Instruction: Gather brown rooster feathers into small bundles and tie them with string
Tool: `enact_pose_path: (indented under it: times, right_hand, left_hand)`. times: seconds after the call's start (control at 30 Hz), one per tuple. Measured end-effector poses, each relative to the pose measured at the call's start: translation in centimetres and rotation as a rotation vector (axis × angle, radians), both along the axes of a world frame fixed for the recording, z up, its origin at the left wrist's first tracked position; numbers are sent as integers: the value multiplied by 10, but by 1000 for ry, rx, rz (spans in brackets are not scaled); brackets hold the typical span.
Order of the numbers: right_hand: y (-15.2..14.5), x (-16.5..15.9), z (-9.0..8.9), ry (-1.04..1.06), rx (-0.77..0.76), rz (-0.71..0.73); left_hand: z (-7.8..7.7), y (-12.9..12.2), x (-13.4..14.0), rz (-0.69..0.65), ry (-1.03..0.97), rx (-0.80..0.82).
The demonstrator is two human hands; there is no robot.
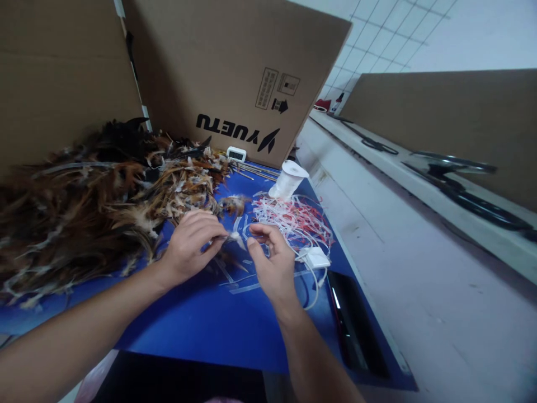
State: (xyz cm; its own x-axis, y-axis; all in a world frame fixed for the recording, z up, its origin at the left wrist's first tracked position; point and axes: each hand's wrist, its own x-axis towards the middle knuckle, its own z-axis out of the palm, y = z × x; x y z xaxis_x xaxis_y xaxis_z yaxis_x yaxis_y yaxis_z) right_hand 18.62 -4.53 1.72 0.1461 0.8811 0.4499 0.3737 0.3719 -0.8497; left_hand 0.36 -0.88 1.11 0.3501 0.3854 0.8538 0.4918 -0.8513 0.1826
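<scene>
My left hand (195,242) is closed, its thumb and fingertips pinching a small feather (237,238) by one end. The feather's pale fluffy part sticks out toward the right. Close by on the right, my right hand (273,262) is half curled, with a gap between thumb and forefinger; nothing shows clearly between them. Just behind the hands, a loose brown feather tuft (235,205) lies on the blue table top (235,330). Thin clear strips (245,288) are scattered under and between the hands.
A large heap of brown feathers (79,212) covers the left side. On the right are red and white strips (289,218), a white spool (289,180), a white adapter (314,257) with cable and a black phone-like slab (356,324). Cardboard boxes (235,61) stand behind; scissors (380,146) rest on a ledge.
</scene>
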Motion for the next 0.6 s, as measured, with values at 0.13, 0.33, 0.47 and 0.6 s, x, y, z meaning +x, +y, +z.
enact_pose_path:
  times: [0.13, 0.33, 0.47, 0.6]
  right_hand:
    - [3, 2, -3, -29, 5, -5]
    - [10, 6, -14, -41, -41, 16]
    - [13, 7, -18, -12, -55, 26]
    - [13, 6, -19, -26, -53, 37]
  left_hand:
    - [-1, 0, -2, 28, 32, 52]
    - [12, -2, -1, 75, 6, 113]
    - [34, -8, -8, 60, 76, 147]
    - [57, -26, -39, 63, 235, 209]
